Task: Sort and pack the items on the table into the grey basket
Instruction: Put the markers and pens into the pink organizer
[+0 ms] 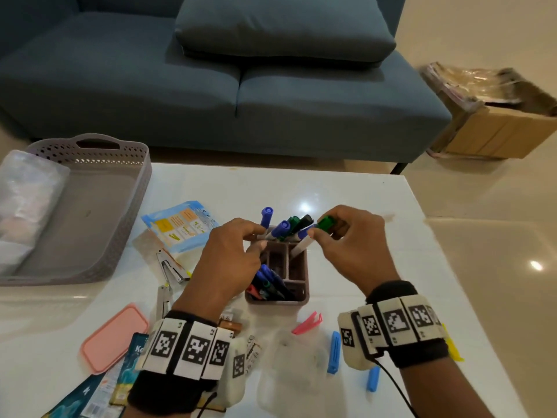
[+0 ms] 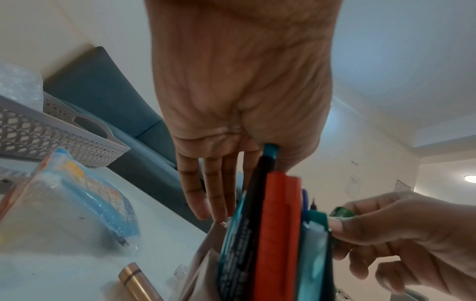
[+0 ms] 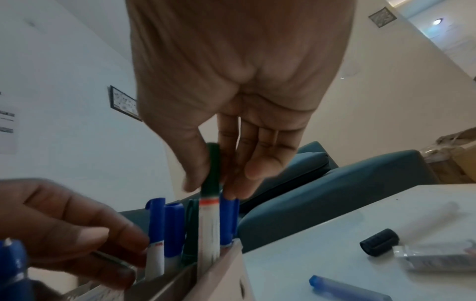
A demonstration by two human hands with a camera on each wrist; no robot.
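A brown pen organizer (image 1: 297, 268) stands mid-table and holds several markers and pens. My right hand (image 1: 319, 231) pinches a green-capped marker (image 1: 326, 222) by its cap; in the right wrist view the green-capped marker (image 3: 211, 163) stands upright in the far compartment between thumb and fingers. My left hand (image 1: 259, 240) holds the organizer's left wall, thumb inside and fingers outside beside the blue-capped markers (image 1: 281, 228). The grey basket (image 1: 90, 212) sits at the table's far left with a plastic-wrapped pack (image 1: 27, 203) in its left side.
On the white table (image 1: 361, 191) lie a sticky-note pack (image 1: 177, 227), two staplers (image 1: 171, 267), a pink lid (image 1: 116, 337), a pink clip (image 1: 307, 322), blue clips (image 1: 334, 352) and booklets at the front left. A blue sofa (image 1: 211, 95) stands behind, a cardboard box (image 1: 497, 128) to the right.
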